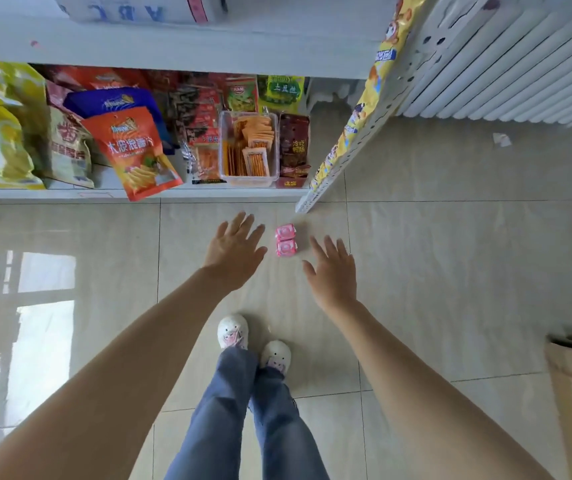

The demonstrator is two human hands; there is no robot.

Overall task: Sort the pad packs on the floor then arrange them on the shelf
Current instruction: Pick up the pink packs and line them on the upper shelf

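Glossy beige tiled floor (450, 271) has loads of bare room. White metal shelf (70, 194) holds an orange snack bag (132, 150), lettering blurry. Two small pink pad packs (286, 240) sit touching on the floor near the shelf's corner post, between left hand (234, 252) and right hand (333, 275), fingers spread, holding nothing.

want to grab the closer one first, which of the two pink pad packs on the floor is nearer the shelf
The upper pink pad pack is nearer the shelf. The other pink pad pack lies just below it, touching it, on the side toward the shoes.
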